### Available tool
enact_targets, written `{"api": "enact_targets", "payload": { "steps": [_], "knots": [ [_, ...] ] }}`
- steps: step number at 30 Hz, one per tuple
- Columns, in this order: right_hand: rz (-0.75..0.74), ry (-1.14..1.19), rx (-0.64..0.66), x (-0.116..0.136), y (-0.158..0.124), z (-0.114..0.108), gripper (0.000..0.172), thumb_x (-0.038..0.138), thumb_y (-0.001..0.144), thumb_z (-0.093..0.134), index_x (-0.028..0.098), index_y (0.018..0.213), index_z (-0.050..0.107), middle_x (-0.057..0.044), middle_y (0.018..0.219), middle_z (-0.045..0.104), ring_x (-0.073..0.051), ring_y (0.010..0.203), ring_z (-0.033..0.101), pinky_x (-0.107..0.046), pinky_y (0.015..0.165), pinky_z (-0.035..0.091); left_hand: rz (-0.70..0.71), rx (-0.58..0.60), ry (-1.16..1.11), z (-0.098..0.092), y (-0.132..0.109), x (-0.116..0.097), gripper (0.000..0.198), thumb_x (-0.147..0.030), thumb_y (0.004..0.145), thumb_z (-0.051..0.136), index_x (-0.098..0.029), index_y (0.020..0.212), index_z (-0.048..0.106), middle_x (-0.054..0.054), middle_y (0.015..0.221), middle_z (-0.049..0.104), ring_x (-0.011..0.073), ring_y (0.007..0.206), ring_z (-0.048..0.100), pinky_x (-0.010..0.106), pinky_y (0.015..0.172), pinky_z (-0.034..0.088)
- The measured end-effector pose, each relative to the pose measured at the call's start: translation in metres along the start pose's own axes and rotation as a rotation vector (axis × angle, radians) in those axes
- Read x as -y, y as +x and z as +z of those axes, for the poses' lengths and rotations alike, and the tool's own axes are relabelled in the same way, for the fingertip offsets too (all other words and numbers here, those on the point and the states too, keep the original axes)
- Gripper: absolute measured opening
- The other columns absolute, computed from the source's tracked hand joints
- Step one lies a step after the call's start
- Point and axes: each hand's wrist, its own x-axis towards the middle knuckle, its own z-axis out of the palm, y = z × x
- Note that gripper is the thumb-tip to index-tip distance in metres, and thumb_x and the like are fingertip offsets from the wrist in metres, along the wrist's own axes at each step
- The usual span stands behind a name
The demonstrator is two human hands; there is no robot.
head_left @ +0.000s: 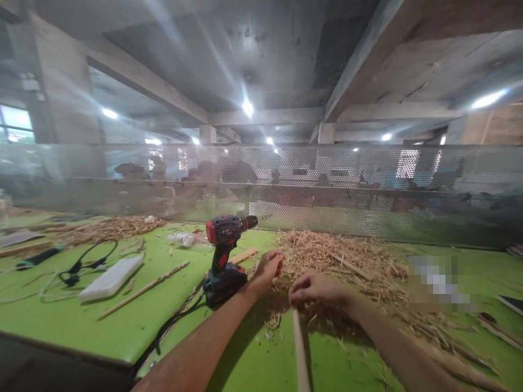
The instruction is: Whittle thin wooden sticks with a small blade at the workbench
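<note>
My left hand (270,265) is beside the cordless drill (223,256), its fingers curled inward. Anything inside those fingers is too hidden to name. Closer to me, my right hand (316,289) has its fingers bent and closed at the far end of a narrow, pale wooden strip (301,354). This strip runs from the fingertips toward the bottom edge of the view. The black and red drill stands upright on its battery, chuck turned to the right. Just beyond both hands lies a pile of wood shavings (322,250).
Left of the drill, a carved wooden stick (143,289), a white block (112,277), a black cable loop (96,256) and a clear plastic bottle (188,239) lie on the green tabletop (122,337). A perforated metal screen (286,190) spans the back. People are dimly visible behind it.
</note>
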Motion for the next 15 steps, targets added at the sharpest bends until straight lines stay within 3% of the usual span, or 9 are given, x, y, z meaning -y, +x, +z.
{"api": "enact_targets", "payload": {
  "steps": [4, 7, 12, 15],
  "knots": [
    [-0.055, 0.147, -0.405, -0.010, 0.003, -0.018, 0.031, 0.045, 0.086, 0.069, 0.015, 0.090, 0.075, -0.007, 0.078, 0.075, -0.006, 0.045, 0.035, -0.021, 0.043, 0.024, -0.051, 0.078, -0.013, 0.002, -0.005, 0.000, 0.021, -0.030, 0.093, 0.061, -0.017, 0.076, 0.064, -0.003, 0.060, 0.051, 0.0114, 0.052, 0.048, 0.024, 0.054, 0.039],
    [-0.030, 0.267, -0.615, -0.019, 0.009, -0.023, 0.028, 0.040, 0.081, 0.068, 0.017, 0.098, 0.068, -0.005, 0.079, 0.072, -0.006, 0.043, 0.032, -0.022, 0.042, 0.022, -0.064, 0.107, 0.004, 0.003, -0.006, 0.003, 0.024, -0.036, 0.095, 0.062, -0.018, 0.079, 0.064, -0.003, 0.062, 0.054, 0.0117, 0.053, 0.050, 0.023, 0.054, 0.038],
    [-0.021, 0.359, -0.770, -0.028, 0.020, -0.022, 0.044, 0.029, 0.068, 0.069, 0.022, 0.110, 0.059, 0.002, 0.073, 0.059, -0.012, 0.053, 0.048, -0.025, 0.048, 0.030, -0.008, 0.145, 0.055, 0.006, -0.009, 0.002, 0.032, -0.045, 0.093, 0.067, -0.019, 0.074, 0.062, -0.003, 0.059, 0.053, 0.0119, 0.051, 0.048, 0.024, 0.052, 0.036],
    [-0.067, 0.313, -0.753, -0.029, 0.027, -0.017, 0.056, 0.025, 0.061, 0.068, 0.024, 0.116, 0.056, 0.002, 0.078, 0.058, -0.016, 0.062, 0.054, -0.028, 0.057, 0.040, 0.048, 0.274, 0.139, 0.008, -0.017, -0.003, 0.043, -0.053, 0.093, 0.066, -0.019, 0.067, 0.062, -0.002, 0.054, 0.052, 0.0122, 0.048, 0.046, 0.023, 0.051, 0.033]
  ]
}}
